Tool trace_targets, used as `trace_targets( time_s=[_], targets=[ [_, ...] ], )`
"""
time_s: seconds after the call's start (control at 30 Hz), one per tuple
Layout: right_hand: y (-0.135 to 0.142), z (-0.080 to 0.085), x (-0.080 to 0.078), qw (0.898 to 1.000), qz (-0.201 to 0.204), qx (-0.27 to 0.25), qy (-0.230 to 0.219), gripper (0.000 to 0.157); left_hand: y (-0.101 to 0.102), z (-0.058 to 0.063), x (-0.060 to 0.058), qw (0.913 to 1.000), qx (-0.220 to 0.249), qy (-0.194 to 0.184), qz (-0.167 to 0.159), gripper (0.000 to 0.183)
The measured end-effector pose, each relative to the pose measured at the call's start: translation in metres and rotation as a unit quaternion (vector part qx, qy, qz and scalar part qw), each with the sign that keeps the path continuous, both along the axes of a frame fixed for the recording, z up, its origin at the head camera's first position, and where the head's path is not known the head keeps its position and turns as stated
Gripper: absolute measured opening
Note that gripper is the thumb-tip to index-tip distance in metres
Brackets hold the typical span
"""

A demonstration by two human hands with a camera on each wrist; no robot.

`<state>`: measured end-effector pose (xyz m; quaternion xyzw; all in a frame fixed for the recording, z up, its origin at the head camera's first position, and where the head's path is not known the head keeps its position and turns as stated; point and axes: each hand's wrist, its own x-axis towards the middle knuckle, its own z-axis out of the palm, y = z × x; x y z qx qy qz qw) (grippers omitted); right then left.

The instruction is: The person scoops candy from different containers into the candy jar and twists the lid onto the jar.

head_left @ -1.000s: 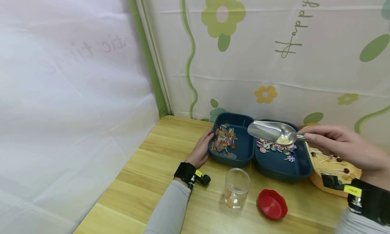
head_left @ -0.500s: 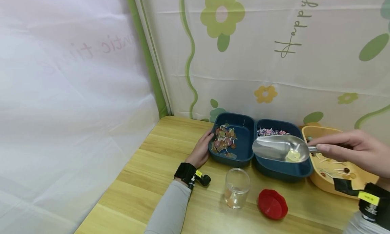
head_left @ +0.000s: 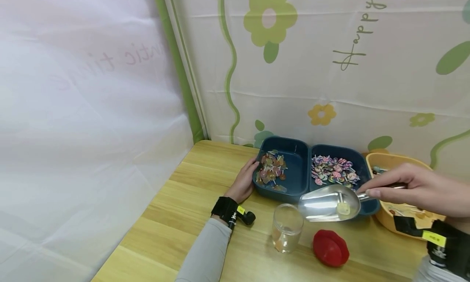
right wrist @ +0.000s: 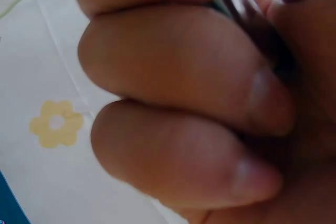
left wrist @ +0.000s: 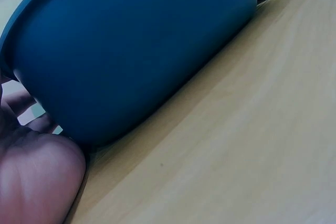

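My right hand [head_left: 415,190] grips the handle of a metal scoop [head_left: 319,206], and in the right wrist view its fingers [right wrist: 173,66] curl tightly. A pale yellow miniature lollipop [head_left: 343,208] lies in the scoop's bowl. The scoop's lip overlaps the rim of a clear jar [head_left: 287,229], which has a small orange piece near its bottom. My left hand [head_left: 242,182] holds the left side of a blue bin [head_left: 295,176] containing several miniature lollipops [head_left: 271,167]. In the left wrist view the palm [left wrist: 42,177] sits by the bin's corner, the fingers partly hidden.
A second blue bin [head_left: 361,167] holds swirled mini lollipops [head_left: 332,167], partly covered by the scoop. Beside it, a yellow bin [head_left: 389,157] stands under my right hand. A red lid [head_left: 330,248] lies right of the jar on the wooden table [head_left: 176,216]. A printed curtain [head_left: 293,78] hangs behind.
My right hand has brought the scoop with the yellow lollipop down and toward the jar, uncovering the swirled lollipops. The left hand stays at the blue bin.
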<state>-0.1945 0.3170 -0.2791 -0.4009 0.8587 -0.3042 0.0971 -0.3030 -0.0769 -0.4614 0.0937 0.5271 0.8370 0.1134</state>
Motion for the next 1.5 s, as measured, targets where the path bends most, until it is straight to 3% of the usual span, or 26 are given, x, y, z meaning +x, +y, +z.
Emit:
trace_targets(
  time_s=[0.63, 0.87, 1.03, 1.33, 1.43, 1.5],
  targets=[
    [-0.010, 0.003, -0.003, 0.999, 0.030, 0.011, -0.042, 0.038, 0.000, 0.000, -0.002, 1.0000, 0.003, -0.001, -0.007, 0.048],
    [-0.013, 0.005, -0.001, 0.999, 0.024, 0.009, -0.045, 0.036, 0.000, 0.000, 0.000, 0.9999, 0.007, -0.001, -0.008, 0.048],
    [-0.010, 0.001, -0.002, 1.000, 0.005, 0.010, -0.014, 0.036, 0.000, -0.001, -0.001, 0.9999, 0.014, 0.003, -0.010, 0.049],
    [-0.017, 0.002, -0.003, 0.992, -0.112, 0.038, 0.049, 0.027, 0.002, -0.001, -0.001, 0.9999, 0.014, -0.005, -0.005, 0.048],
    [-0.027, 0.003, -0.006, 0.989, -0.130, 0.044, 0.059, 0.025, 0.002, -0.001, -0.001, 0.9998, 0.018, -0.004, -0.006, 0.049],
    [-0.033, 0.001, -0.011, 0.991, -0.118, 0.033, 0.059, 0.024, 0.002, -0.001, -0.001, 0.9998, 0.019, -0.002, -0.006, 0.048]
  ],
)
